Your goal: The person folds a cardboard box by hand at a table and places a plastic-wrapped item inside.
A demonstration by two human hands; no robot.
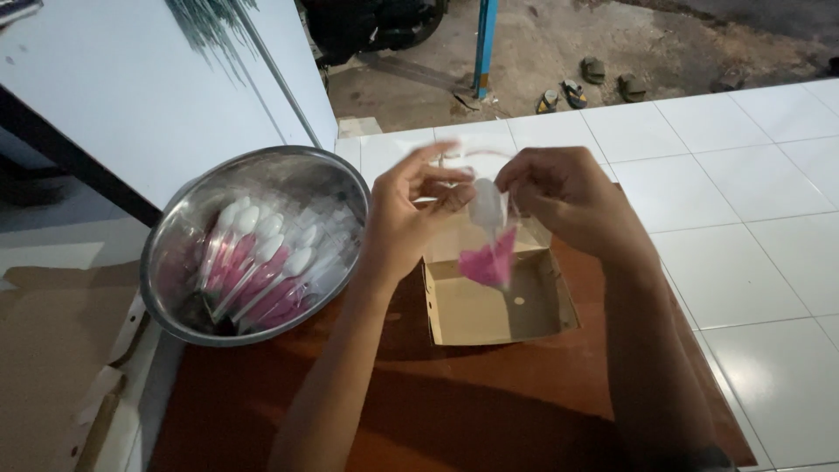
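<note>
White floor tiles (743, 175) fill the right side of the frame, and some sandals (594, 80) lie on the bare ground at the top. Lower in the centre, a reddish-brown surface (437, 411) carries an open cardboard box (498, 306), and a steel bowl (253, 245) at the left holds many packets with white spoons and pink napkins. Both hands are raised over the box. The left hand (406, 218) and the right hand (568, 197) each pinch with the fingertips the upper edge of a small clear plastic packet (491, 240), which hangs between them with a white spoon and something pink inside. The packet looks very light, thin and a little slippery, so I think the top edge is the best place to hold it.
</note>
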